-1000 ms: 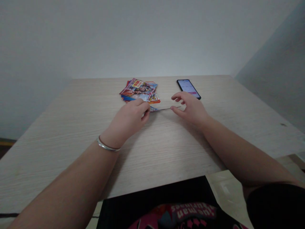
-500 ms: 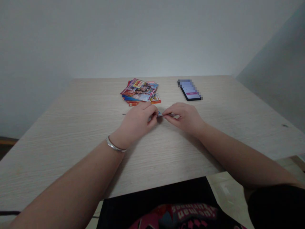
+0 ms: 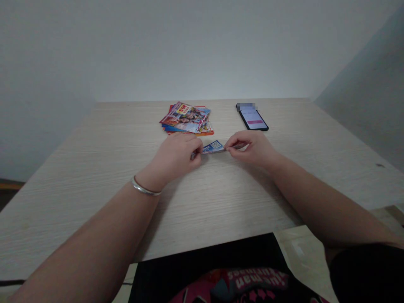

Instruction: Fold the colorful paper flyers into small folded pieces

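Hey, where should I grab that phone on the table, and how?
I'd take the phone by its two long edges near the middle, from above and the right. It lies flat, screen up, so its sides suit fingers and thumb. Its right edge looks uncovered, while the right hand is just this side of its near end, pinching the blue leaflet.

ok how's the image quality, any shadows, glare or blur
All in the head view: dim, even light; soft shadows beside both forearms on the table; glint on the bangle; blue paper's small print too soft to read; pixel blocks over the phone's top.
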`<state>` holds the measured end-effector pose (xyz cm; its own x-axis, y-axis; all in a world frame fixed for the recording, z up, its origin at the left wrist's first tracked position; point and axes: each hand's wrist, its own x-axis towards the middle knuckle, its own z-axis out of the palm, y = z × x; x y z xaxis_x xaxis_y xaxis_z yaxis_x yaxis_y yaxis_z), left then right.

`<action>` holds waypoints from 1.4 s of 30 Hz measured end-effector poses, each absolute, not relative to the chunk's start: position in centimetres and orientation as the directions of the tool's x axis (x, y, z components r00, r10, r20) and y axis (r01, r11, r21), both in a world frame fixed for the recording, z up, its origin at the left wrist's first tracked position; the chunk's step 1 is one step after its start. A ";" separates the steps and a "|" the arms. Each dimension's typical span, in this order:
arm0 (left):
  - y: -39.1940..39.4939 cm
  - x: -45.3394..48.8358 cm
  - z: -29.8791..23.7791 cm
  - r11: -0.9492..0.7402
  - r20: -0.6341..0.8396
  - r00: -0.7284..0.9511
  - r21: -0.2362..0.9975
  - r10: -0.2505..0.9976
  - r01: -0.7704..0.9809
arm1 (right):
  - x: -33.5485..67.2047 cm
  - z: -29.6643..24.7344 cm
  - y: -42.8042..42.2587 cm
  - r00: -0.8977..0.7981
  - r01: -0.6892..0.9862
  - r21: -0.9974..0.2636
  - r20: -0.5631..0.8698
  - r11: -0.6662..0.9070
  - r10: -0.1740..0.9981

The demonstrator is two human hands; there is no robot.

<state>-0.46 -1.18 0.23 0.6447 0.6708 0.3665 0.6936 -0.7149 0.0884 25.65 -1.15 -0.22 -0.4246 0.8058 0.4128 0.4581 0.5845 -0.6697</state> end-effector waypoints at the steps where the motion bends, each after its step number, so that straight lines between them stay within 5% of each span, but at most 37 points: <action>1: -1.0 -0.7 0.2 -0.698 0.359 0.632 0.085 0.687 0.711 | 26.0 -0.2 -1.0 -0.412 0.462 -0.681 0.403 0.568 0.817; 5: -0.7 -1.2 0.3 -0.658 0.377 0.572 0.154 0.729 0.737 | 26.6 0.0 -0.8 -0.370 0.489 -0.700 0.373 0.520 0.851; 13: -2.2 0.4 0.3 -0.787 0.479 0.650 0.162 0.590 0.596 | 24.0 -0.3 -1.9 -0.385 0.476 -0.711 0.360 0.517 0.850; 42: -1.0 -1.1 0.2 -0.617 0.281 0.553 0.445 0.785 0.649 | 26.8 0.2 -0.1 -0.333 0.386 -0.840 0.258 0.381 0.907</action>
<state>-1.06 -0.97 0.20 0.5526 0.7845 0.2813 0.6491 -0.6168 0.4453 26.82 -0.14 0.22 -0.3331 0.9068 0.2583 0.3858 0.3811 -0.8402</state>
